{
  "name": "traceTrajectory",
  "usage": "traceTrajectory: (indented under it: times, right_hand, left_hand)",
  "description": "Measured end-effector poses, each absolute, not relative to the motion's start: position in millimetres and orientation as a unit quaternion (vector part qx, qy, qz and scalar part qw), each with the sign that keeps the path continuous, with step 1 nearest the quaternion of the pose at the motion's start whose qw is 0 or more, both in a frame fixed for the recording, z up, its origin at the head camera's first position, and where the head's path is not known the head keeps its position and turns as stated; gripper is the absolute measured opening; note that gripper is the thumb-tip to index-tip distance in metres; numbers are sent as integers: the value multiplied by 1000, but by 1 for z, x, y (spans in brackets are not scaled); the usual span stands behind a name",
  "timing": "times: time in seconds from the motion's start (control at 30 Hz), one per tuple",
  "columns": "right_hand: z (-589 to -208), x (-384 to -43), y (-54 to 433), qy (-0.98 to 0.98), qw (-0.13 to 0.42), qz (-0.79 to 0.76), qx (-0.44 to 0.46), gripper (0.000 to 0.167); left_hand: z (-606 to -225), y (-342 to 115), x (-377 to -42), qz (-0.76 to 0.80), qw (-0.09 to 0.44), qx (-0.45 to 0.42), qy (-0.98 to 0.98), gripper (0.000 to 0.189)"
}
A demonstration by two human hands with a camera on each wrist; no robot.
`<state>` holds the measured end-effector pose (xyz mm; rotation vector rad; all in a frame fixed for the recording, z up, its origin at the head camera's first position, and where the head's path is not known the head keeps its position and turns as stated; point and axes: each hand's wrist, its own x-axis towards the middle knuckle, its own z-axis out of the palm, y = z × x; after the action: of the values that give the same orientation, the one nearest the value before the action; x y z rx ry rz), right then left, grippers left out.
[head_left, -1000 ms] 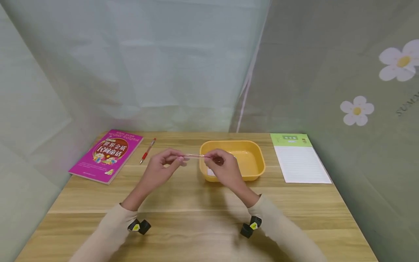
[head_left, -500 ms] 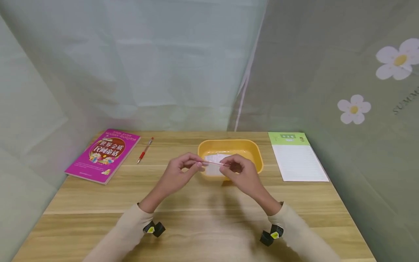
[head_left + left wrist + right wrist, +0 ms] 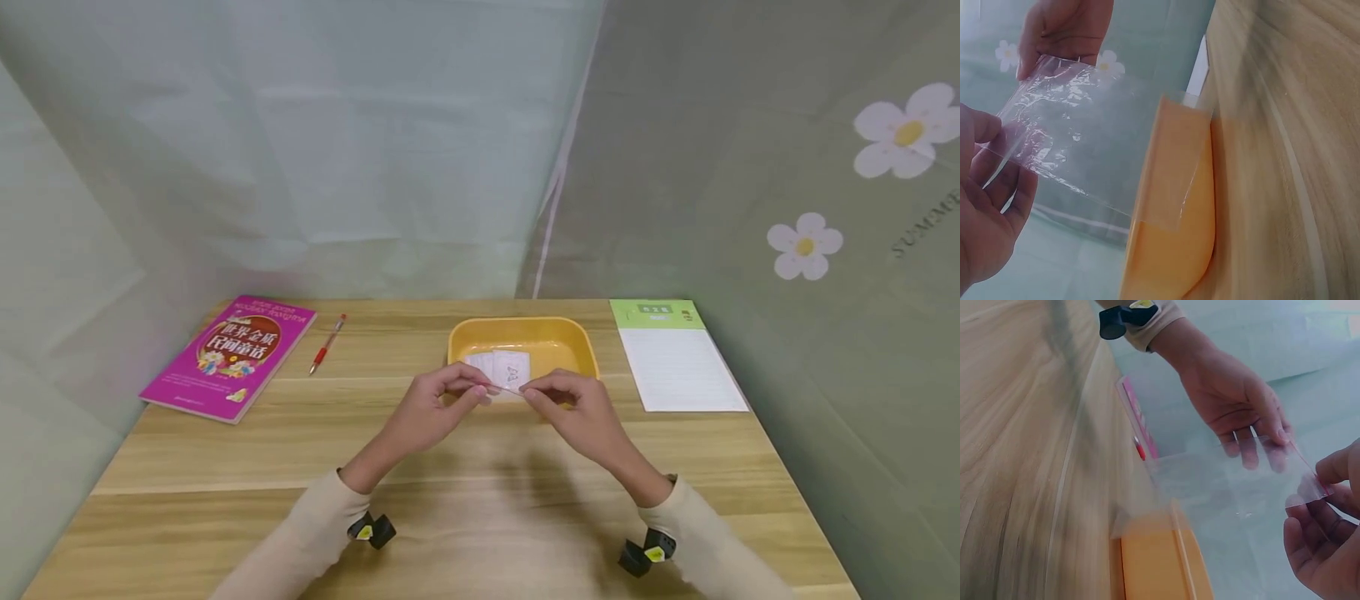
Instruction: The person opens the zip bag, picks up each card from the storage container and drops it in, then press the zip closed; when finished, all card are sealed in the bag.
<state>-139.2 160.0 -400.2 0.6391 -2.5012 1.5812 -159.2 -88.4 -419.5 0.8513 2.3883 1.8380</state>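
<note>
A clear plastic zip bag [image 3: 1097, 131] with a thin red strip along its top edge hangs between my hands. At one end of that edge my left hand [image 3: 438, 410] pinches it with thumb and fingers. The other end is pinched by my right hand [image 3: 581, 412]. Nothing shows inside the bag in the wrist views. Its lower part overlaps the near wall of the yellow tray [image 3: 1172, 250] in the left wrist view. White paper pieces [image 3: 512, 367], one with dark marks, lie in the tray beyond my fingers.
To the left lie a magenta book [image 3: 228, 358] and a red pen [image 3: 327, 343]. A lined pad with a green header [image 3: 678, 367] is at the right. Fabric walls [image 3: 375, 167] stand behind and beside the wooden table [image 3: 465, 517].
Both hands, still pinching the zip bag, have moved right and slightly nearer. The paper pieces in the tray have come more into view. The head view has shifted slightly.
</note>
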Motion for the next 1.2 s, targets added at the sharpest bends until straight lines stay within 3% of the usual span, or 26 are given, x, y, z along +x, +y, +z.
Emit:
traceTrajectory:
  times: [1.2]
  right_hand:
    - [-392,-139,180,-839,-116,454,277,18]
  left_hand:
    - [-427,-79,-156,568,29,300,766,11]
